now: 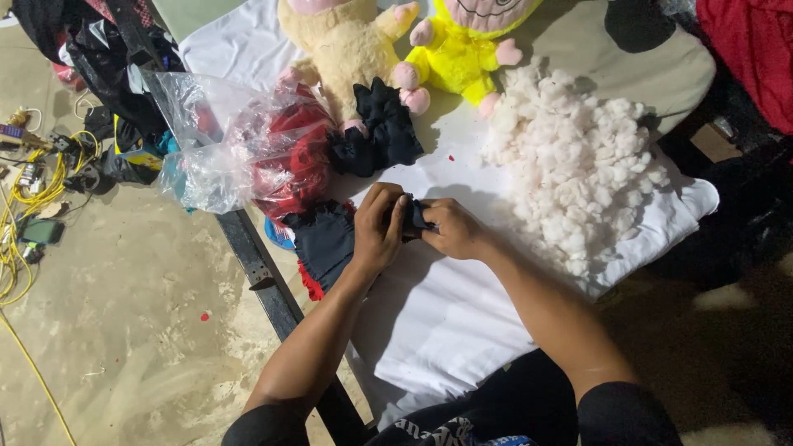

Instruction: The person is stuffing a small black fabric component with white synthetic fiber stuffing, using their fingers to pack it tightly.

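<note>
Held piece: a small dark cloth piece (413,216) is pinched between both hands, over the white sheet (446,314) that covers the bench; only a little of it shows between the fingers.
Left hand: the left hand (378,227) is curled closed on the near-left side of the dark cloth piece, fingers wrapped over it, knuckles up.
Right hand: the right hand (453,230) is closed on the other side of the same piece, thumb and fingertips nipping its edge, touching the left hand.
Dark frilled garment: a dark frilled garment (324,239) lies just left of the held piece, partly under the left wrist, with a red trim (311,286) showing at its lower edge.
Black fabric bundle: a black fabric bundle (378,130) lies beyond the held piece, near it but apart.
Plastic bag: a clear plastic bag (223,140) with red cloth inside sits beyond and left of the held piece, at the bench's edge.
Stuffing: a heap of white stuffing (570,157) lies right of and beyond the held piece, on the sheet.
Toys: a beige plush toy (347,45) and a yellow plush toy (454,58) lie farther beyond the held piece, past the black bundle.
Floor: yellow cable (25,198) lies on the concrete floor, well left of the held piece.
</note>
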